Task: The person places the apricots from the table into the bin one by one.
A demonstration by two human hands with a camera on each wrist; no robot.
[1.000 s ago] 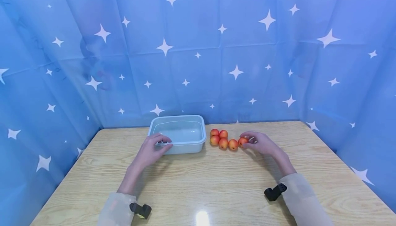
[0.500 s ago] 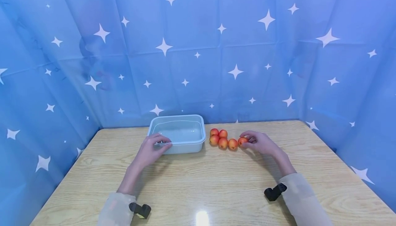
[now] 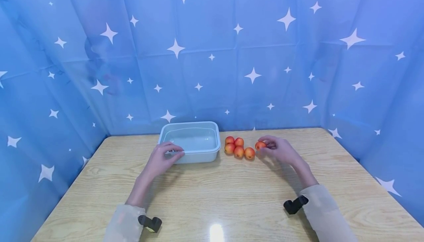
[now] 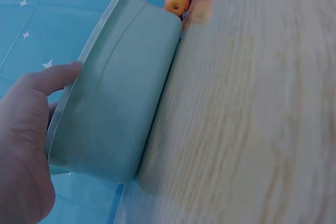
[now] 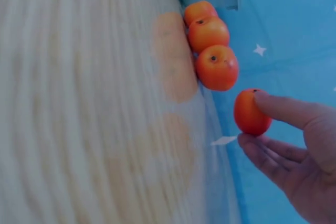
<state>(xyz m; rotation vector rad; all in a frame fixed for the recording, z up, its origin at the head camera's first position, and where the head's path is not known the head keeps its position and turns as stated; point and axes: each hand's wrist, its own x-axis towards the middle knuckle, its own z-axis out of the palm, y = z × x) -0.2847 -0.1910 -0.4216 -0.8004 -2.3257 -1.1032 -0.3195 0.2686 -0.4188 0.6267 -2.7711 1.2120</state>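
Observation:
My right hand [image 3: 281,150] pinches a small red-orange apple [image 3: 260,145] between thumb and fingers. In the right wrist view this apple [image 5: 251,113] is lifted off the table, apart from the others. Several more small apples [image 3: 239,152] lie clustered just to its left. With my left hand [image 3: 163,158] I grip the near left rim of a light blue rectangular plastic container [image 3: 202,157]. The left wrist view shows the thumb [image 4: 58,76] at the rim, outside the container's wall [image 4: 121,87]; the other fingers are mostly hidden behind it.
The wooden table [image 3: 212,194] reaches back to a blue curtain [image 3: 212,69] with white stars. The container and apples stand near its far edge. A black wrist camera sits on each sleeve, one on the left cuff [image 3: 150,223] and one on the right [image 3: 295,205].
My right hand has raised its apple slightly off the table, away from the apple beside it. My left hand keeps its grip on the container, which stays in place.

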